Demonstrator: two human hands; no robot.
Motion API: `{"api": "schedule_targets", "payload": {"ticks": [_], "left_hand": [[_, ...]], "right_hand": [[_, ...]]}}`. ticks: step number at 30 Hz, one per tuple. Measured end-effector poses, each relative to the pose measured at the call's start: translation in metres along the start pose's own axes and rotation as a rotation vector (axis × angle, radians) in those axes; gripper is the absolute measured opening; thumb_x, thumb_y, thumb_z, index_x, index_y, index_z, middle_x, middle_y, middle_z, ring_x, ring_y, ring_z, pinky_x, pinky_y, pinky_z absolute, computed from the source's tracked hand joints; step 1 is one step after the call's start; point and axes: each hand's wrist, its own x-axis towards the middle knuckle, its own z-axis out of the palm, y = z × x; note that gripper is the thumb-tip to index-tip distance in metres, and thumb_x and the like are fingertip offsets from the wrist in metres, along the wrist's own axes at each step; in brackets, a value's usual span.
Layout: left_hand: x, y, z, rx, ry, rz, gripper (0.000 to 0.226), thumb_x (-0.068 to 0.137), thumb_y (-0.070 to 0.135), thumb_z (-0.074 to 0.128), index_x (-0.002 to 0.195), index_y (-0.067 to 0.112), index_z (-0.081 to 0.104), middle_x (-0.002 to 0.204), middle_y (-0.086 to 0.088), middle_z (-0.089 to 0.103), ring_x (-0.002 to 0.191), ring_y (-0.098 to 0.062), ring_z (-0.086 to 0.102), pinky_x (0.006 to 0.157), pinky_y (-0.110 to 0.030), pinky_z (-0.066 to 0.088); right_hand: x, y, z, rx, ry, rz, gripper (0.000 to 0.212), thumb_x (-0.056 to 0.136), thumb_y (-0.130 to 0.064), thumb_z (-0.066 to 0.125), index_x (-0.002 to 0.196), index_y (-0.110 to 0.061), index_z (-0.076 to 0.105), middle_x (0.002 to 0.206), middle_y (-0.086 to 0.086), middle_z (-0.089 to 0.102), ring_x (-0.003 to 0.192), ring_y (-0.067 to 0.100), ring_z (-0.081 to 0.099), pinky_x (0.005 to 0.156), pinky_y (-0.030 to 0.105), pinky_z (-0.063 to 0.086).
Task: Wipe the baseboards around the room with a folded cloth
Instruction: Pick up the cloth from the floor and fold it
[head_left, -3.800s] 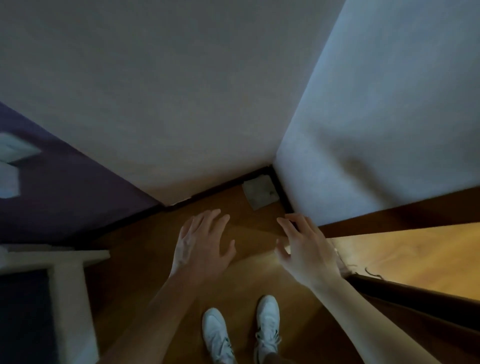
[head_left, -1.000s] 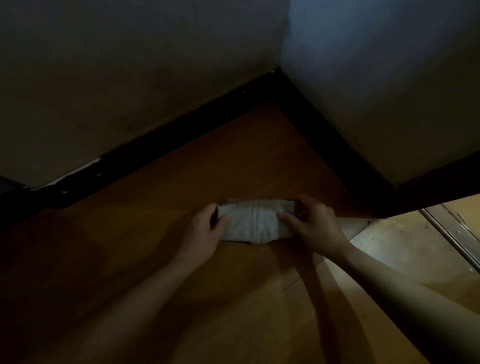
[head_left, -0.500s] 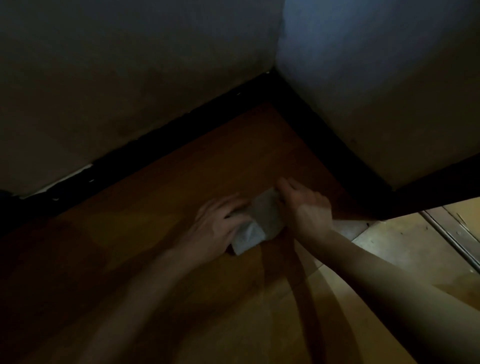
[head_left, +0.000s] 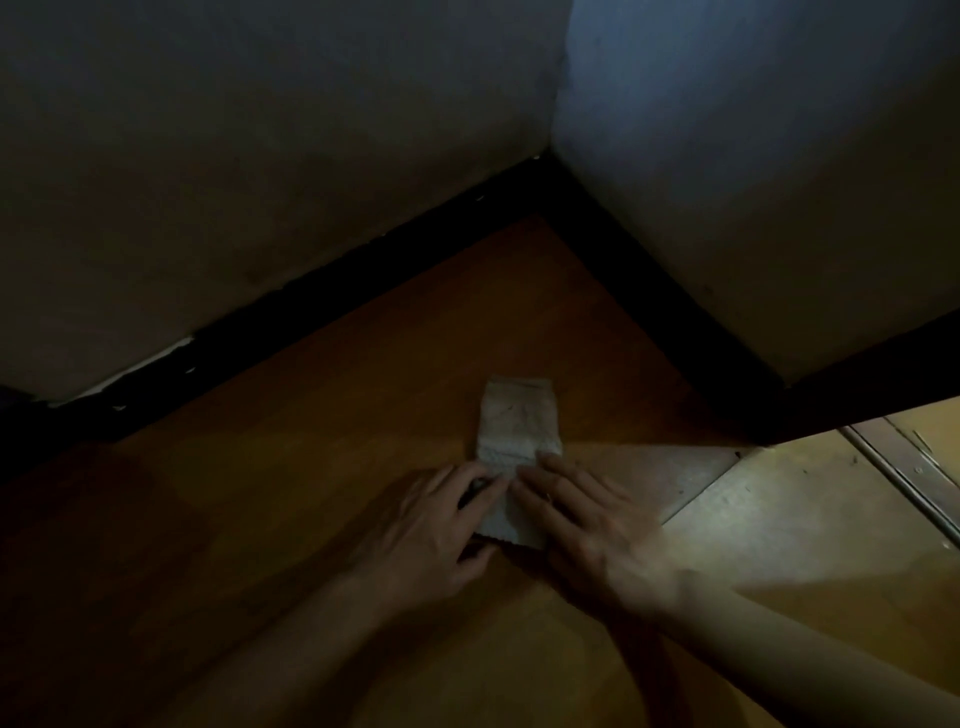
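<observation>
Nearby baseboard (head_left: 655, 297); cloth (head_left: 519, 418), left hand (head_left: 432, 525), right hand (head_left: 592, 525)

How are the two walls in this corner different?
The left wall looks dull brown-grey; the right wall looks bluish near the top. The left wall has a pale chipped strip along its bottom edge; the right wall shows none. Both are plain, and each has a black baseboard along the floor.

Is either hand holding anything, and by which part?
Nothing gripped: left hand and right hand press flat on the near end of the folded cloth, on the floor.
</observation>
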Motion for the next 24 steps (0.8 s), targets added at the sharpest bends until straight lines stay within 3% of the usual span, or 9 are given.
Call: {"api": "schedule_targets", "payload": {"ticks": [4, 8, 11, 13, 16, 18, 20, 22, 24], "left_hand": [[-0.005, 0.004, -0.001, 0.121, 0.118, -0.001, 0.068, 0.090, 0.055, 0.056, 0.147, 0.021, 0.048, 0.141, -0.002, 0.049, 0.126, -0.021, 0.050, 0.100, -0.039, 0.045], [-0.005, -0.003, -0.005, 0.110, 0.128, 0.084, 0.076, 0.085, 0.055, 0.068, 0.147, 0.015, 0.049, 0.158, -0.003, 0.038, 0.147, -0.020, 0.033, 0.115, -0.038, 0.031], [-0.005, -0.006, -0.007, 0.083, 0.083, 0.126, 0.083, 0.087, 0.054, 0.066, 0.155, 0.017, 0.036, 0.164, 0.003, 0.025, 0.152, -0.013, 0.016, 0.121, -0.035, 0.017], [-0.006, -0.006, -0.007, 0.025, 0.068, 0.136, 0.080, 0.088, 0.047, 0.070, 0.154, 0.018, 0.037, 0.162, 0.003, 0.030, 0.151, -0.015, 0.022, 0.121, -0.039, 0.021], [-0.004, 0.001, -0.008, -0.172, 0.185, 0.077, 0.060, 0.082, 0.025, 0.082, 0.135, 0.009, 0.060, 0.135, -0.007, 0.061, 0.127, -0.024, 0.056, 0.104, -0.041, 0.046], [0.001, 0.008, -0.011, -0.340, 0.252, -0.040, 0.040, 0.087, 0.017, 0.077, 0.124, 0.007, 0.067, 0.118, -0.005, 0.068, 0.112, -0.018, 0.061, 0.095, -0.028, 0.047], [0.006, 0.013, -0.015, -0.439, 0.308, -0.157, 0.028, 0.090, 0.017, 0.074, 0.116, 0.010, 0.069, 0.105, 0.007, 0.067, 0.096, -0.003, 0.062, 0.082, -0.009, 0.042], [0.012, 0.013, -0.019, -0.510, 0.325, -0.268, 0.016, 0.093, 0.026, 0.070, 0.106, 0.019, 0.064, 0.094, 0.022, 0.058, 0.092, 0.005, 0.059, 0.069, -0.005, 0.043], [0.020, 0.012, -0.021, -0.546, 0.318, -0.383, 0.017, 0.094, 0.037, 0.065, 0.105, 0.031, 0.053, 0.089, 0.024, 0.052, 0.090, 0.019, 0.052, 0.071, -0.003, 0.042]], "right_hand": [[0.008, -0.003, 0.006, 0.048, 0.043, -0.014, 0.066, 0.100, -0.057, 0.042, 0.149, -0.013, 0.037, 0.149, 0.009, 0.043, 0.143, 0.026, 0.034, 0.103, 0.043, 0.048], [0.014, -0.002, 0.001, 0.046, 0.021, -0.046, 0.066, 0.095, -0.053, 0.056, 0.144, -0.011, 0.042, 0.146, 0.011, 0.049, 0.137, 0.029, 0.043, 0.087, 0.043, 0.057], [0.013, -0.003, -0.006, 0.124, 0.039, -0.003, 0.055, 0.092, -0.045, 0.061, 0.136, -0.012, 0.053, 0.141, 0.007, 0.055, 0.135, 0.025, 0.046, 0.088, 0.041, 0.057], [0.012, -0.006, -0.011, 0.315, 0.059, 0.121, 0.046, 0.093, -0.040, 0.059, 0.131, -0.014, 0.058, 0.136, 0.004, 0.059, 0.134, 0.020, 0.049, 0.092, 0.041, 0.055], [0.010, -0.008, -0.018, 0.556, 0.075, 0.212, 0.035, 0.097, -0.037, 0.048, 0.126, -0.020, 0.055, 0.127, -0.002, 0.062, 0.120, 0.012, 0.058, 0.091, 0.034, 0.053], [0.011, -0.008, -0.021, 0.660, 0.111, 0.238, 0.028, 0.098, -0.035, 0.046, 0.119, -0.020, 0.057, 0.111, -0.011, 0.064, 0.098, 0.002, 0.061, 0.079, 0.026, 0.053], [0.018, -0.007, -0.022, 0.703, 0.166, 0.302, 0.017, 0.098, -0.034, 0.048, 0.110, -0.024, 0.056, 0.096, -0.022, 0.060, 0.080, -0.003, 0.059, 0.066, 0.017, 0.050], [0.030, -0.004, -0.021, 0.747, 0.211, 0.422, 0.011, 0.099, -0.039, 0.049, 0.107, -0.030, 0.052, 0.089, -0.026, 0.058, 0.075, -0.006, 0.061, 0.058, 0.010, 0.048], [0.045, 0.005, -0.024, 0.827, 0.182, 0.578, 0.019, 0.096, -0.048, 0.050, 0.107, -0.033, 0.053, 0.093, -0.020, 0.062, 0.079, -0.007, 0.063, 0.056, 0.011, 0.051]]}}
